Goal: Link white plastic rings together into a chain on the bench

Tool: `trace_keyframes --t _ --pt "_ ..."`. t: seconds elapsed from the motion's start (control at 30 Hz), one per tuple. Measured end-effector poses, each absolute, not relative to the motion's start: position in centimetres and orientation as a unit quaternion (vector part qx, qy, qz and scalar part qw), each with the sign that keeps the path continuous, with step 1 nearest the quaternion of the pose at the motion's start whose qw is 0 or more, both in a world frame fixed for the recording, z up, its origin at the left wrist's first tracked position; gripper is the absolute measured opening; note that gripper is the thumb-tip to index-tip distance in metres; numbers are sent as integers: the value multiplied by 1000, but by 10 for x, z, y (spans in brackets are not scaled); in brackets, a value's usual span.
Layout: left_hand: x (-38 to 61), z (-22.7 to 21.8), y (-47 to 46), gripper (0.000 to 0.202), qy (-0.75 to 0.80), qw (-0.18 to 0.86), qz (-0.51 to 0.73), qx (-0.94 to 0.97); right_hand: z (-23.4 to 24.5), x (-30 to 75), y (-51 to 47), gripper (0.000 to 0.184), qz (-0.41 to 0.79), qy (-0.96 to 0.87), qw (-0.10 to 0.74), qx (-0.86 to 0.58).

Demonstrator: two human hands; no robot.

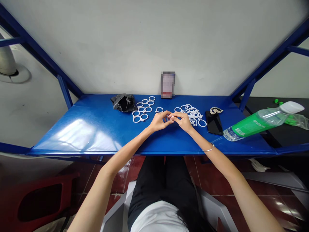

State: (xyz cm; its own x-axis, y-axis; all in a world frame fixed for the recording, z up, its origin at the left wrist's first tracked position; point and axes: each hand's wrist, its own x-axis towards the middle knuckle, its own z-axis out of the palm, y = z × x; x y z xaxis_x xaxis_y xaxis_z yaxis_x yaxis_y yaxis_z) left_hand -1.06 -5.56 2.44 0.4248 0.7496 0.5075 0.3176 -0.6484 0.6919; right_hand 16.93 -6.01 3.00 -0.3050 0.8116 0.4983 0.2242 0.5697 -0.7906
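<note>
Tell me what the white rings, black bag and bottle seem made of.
White rings: probably smooth hard plastic, judging by their even colour; coated metal is possible.
Black bag: likely thin, glossy plastic film, given its crinkles.
Bottle: apparently clear plastic, see-through beyond its green label.

A plain grey wall (116,48) stands behind the blue tabletop (130,141) — light glaring on its left side — with blue bars (41,55) flanking; below, a red tiled floor (206,175) and grey chair (213,206).
</note>
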Motion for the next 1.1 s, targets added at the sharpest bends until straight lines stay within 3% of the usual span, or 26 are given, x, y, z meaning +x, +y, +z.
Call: trace_keyframes --t 0.87,1.1 --pt "-12 24 -55 37 333 222 420 815 29 168 -61 27 296 -749 486 -340" --pt "-11 22 -53 34 324 213 423 819 29 168 -61 28 344 -726 481 -349"
